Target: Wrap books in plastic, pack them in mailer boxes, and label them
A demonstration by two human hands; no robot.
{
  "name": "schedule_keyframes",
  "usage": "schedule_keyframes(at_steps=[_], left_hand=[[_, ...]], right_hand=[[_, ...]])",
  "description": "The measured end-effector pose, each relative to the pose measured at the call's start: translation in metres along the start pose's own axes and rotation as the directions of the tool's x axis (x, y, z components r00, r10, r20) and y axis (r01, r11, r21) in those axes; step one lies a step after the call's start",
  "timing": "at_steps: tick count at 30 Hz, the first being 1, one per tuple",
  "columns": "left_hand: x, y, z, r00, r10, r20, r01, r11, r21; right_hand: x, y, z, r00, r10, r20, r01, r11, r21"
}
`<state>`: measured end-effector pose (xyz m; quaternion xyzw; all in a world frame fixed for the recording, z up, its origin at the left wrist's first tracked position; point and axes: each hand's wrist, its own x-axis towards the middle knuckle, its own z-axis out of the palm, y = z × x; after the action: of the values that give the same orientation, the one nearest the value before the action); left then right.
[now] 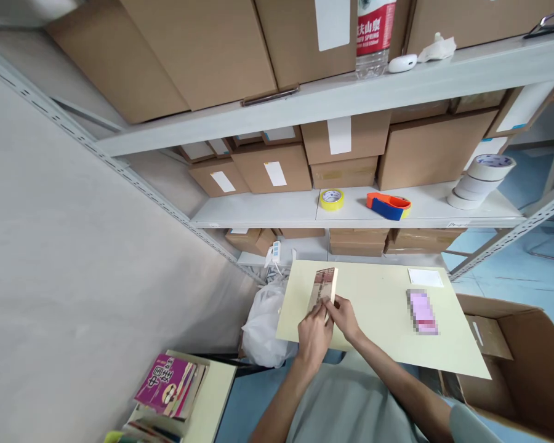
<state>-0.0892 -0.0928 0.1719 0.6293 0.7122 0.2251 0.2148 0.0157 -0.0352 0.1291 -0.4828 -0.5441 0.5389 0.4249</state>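
Observation:
A thick book (324, 282) with a brown and beige cover is tilted up over the pale yellow table (369, 307), near its left side. My left hand (314, 332) is closed on the book's lower left part. At the lower right edge, my right hand (344, 316) pinches the book with thumb and fingers. Both hands nearly meet at the bottom of the cover. Their grip hides the book's lower end. A blurred pink phone-like item (422, 312) and a white card (425, 277) lie farther right on the table.
Shelves ahead hold cardboard boxes (272, 167), yellow tape (332, 199), an orange and blue tape dispenser (388, 205) and stacked white rolls (480, 179). A white plastic bag (266, 326) hangs left of the table. Books (170, 384) stand lower left; an open carton (526, 351) is at right.

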Motion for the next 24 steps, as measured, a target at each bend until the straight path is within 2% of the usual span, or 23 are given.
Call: schedule_keyframes(at_steps=[3, 5, 8, 9, 11, 13, 17, 24], left_hand=[[0.01, -0.018, -0.008, 1.0, -0.018, 0.005, 0.018, 0.989, -0.145], [0.021, -0.037, -0.024, 0.993, -0.112, -0.041, 0.095, 0.953, -0.287], [0.037, -0.063, -0.054, 0.952, -0.285, -0.108, 0.184, 0.82, -0.541], [0.04, -0.069, -0.064, 0.948, -0.309, -0.072, 0.2, 0.758, -0.621], [0.043, -0.075, -0.08, 0.96, -0.273, 0.065, 0.228, 0.621, -0.75], [0.043, -0.073, -0.089, 0.963, -0.227, 0.142, 0.246, 0.54, -0.805], [0.042, -0.061, -0.091, 0.968, -0.227, 0.107, 0.221, 0.568, -0.793], [0.045, -0.042, -0.094, 0.979, -0.194, 0.064, 0.175, 0.634, -0.753]], right_hand=[[0.014, 0.0, -0.009, 1.0, 0.003, 0.019, -0.004, 0.998, 0.058], [0.022, -0.01, -0.018, 0.997, 0.025, 0.066, -0.033, 0.992, 0.119], [0.026, -0.031, -0.033, 0.979, 0.072, 0.19, -0.119, 0.961, 0.25], [0.026, -0.038, -0.037, 0.97, 0.079, 0.23, -0.147, 0.943, 0.298], [0.025, -0.049, -0.042, 0.957, 0.072, 0.282, -0.179, 0.91, 0.375], [0.025, -0.055, -0.046, 0.951, 0.055, 0.305, -0.182, 0.896, 0.404], [0.028, -0.056, -0.052, 0.94, 0.04, 0.339, -0.173, 0.912, 0.371], [0.037, -0.06, -0.065, 0.939, -0.013, 0.344, -0.085, 0.96, 0.267]])
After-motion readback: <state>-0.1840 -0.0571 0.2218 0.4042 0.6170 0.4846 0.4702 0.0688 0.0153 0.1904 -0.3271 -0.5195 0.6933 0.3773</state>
